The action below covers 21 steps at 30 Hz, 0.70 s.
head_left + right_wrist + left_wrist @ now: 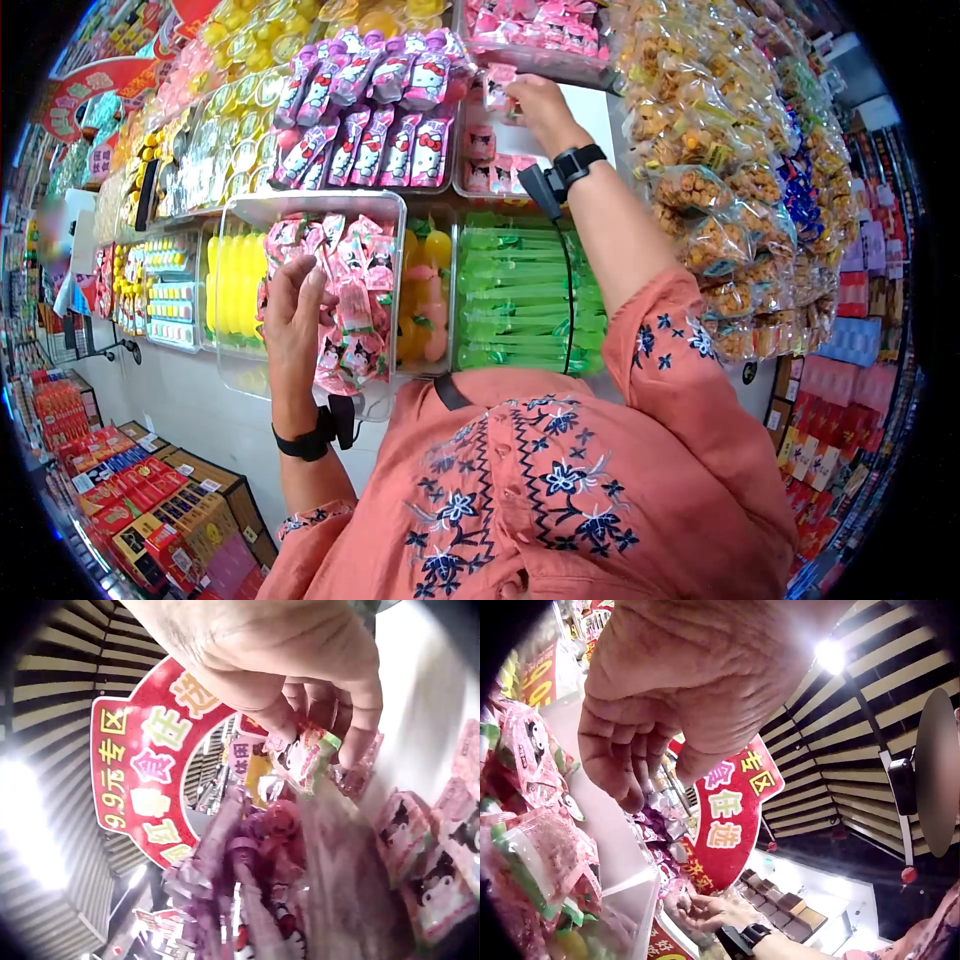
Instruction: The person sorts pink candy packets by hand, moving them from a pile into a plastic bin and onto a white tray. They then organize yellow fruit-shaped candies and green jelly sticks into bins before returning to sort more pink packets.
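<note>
My right hand (545, 112) pinches a small pink candy packet (304, 759) between thumb and fingers. It is over the far clear bin (614, 140), where several pink packets (492, 172) lie in rows along the near and left sides beside a white surface. My left hand (295, 310) hovers at the left part of a nearer clear bin (397, 210) that holds a loose heap of pink packets (355, 280). In the left wrist view the fingers (615, 761) of that hand hang loosely bent with nothing between them, and the heap lies beside them.
Purple cat-print packets (375, 145) stand in a bin left of the right hand. Green tube packets (525, 290) fill a bin close to my body. Bags of brown snacks (700, 190) are piled at the right. A cable (569, 300) trails from the right wrist.
</note>
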{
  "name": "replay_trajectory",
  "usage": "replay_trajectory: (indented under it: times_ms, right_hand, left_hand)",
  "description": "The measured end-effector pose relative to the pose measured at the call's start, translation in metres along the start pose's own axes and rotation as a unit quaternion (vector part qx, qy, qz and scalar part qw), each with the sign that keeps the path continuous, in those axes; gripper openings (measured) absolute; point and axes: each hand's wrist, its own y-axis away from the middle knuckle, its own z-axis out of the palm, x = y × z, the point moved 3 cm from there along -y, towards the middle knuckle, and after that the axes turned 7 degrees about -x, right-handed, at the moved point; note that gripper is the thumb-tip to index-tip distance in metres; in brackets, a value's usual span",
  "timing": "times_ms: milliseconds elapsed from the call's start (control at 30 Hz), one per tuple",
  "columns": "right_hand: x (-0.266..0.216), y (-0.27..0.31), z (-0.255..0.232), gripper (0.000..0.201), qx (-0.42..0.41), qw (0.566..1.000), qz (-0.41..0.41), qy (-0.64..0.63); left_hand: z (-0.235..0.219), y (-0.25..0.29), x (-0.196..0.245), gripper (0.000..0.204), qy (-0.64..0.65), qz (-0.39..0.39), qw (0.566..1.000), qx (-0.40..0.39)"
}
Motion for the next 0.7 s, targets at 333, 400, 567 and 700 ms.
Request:
replay_trajectory:
  times_ms: [333,400,567,700]
  right_hand:
    - [0.052,-0.035,0.006,0.026,0.052,0.977,0.094,0.186]
    - [0.068,-0.050,0.005,0.030,0.043,0.979,0.077,0.182]
    - [0.062,-0.043,0.009,0.032,0.062,0.969,0.108,0.214]
    - [0.067,-0.050,0.008,0.033,0.068,0.955,0.092,0.272]
  left_hand:
    - [-0.003,-0.003,-0.005,0.032,-0.007,-0.019,1.000,-0.002]
    - [-0.001,-0.003,-0.004,0.031,-0.009,-0.023,1.000,-0.003]
    - [0.000,-0.005,-0.006,0.028,0.001,-0.029,1.000,0.002]
    - [0.001,-0.006,-0.010,0.027,0.003,-0.021,1.000,-0.001]
